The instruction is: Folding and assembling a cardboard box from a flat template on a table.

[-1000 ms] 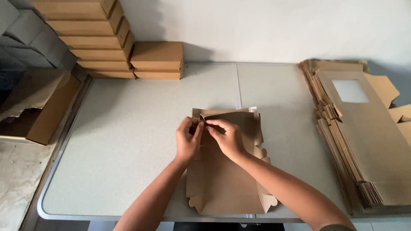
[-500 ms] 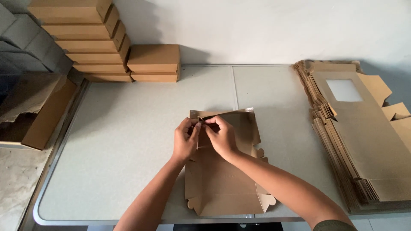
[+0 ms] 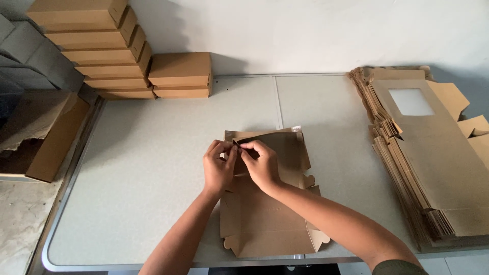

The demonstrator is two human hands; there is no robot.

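We have both hands on a flat brown cardboard box blank [image 3: 270, 214] lying at the near middle of the grey tabletop [image 3: 147, 178]. Our left hand [image 3: 218, 168] and right hand [image 3: 261, 164] meet at its far left corner, each grip pinched on a small flap there. A stack of unfolded blanks [image 3: 433, 168] sits to our right; finished boxes [image 3: 181, 75] stand at the far left.

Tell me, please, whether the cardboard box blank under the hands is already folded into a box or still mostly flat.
Mostly flat: the box blank lies spread on the table; only its far corner is pinched up by left hand and right hand.
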